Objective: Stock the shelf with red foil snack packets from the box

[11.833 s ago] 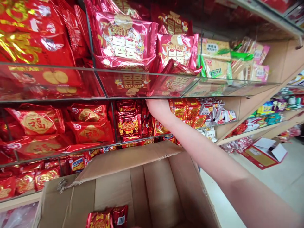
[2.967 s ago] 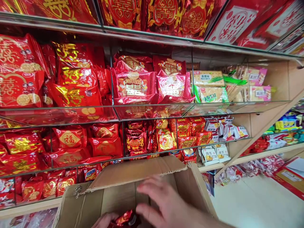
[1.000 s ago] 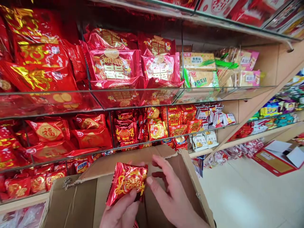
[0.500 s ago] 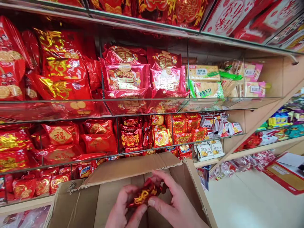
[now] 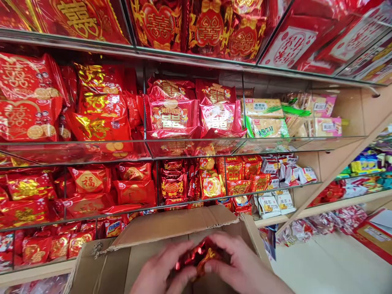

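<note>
Between my two hands is a shiny red packet [image 5: 200, 258] with gold print, held over an open cardboard box [image 5: 116, 261]. My left hand [image 5: 163, 267] grips its left side, with fingers curled over the top and the thumb below. On the right side, my right hand [image 5: 235, 257] closes round it in the same way. Motion blurs the packet and fingers somewhat, and part of the packet is hidden by them. One flap [image 5: 174, 224] of the box stands up toward the shelves. The inside bottom of the box is mostly out of sight.
Glass-edged shelves [image 5: 196, 149] rise just behind the box, filled with red packets [image 5: 171, 116], green-and-white cracker packs [image 5: 265, 118] and small white packets [image 5: 275, 203]. At lower right are a pale floor [image 5: 318, 265] and a red-and-gold carton [image 5: 376, 232].
The view has tilted up, so more of the top shelf shows. The red packet has turned in my hands, and both hands wrap further round it.
</note>
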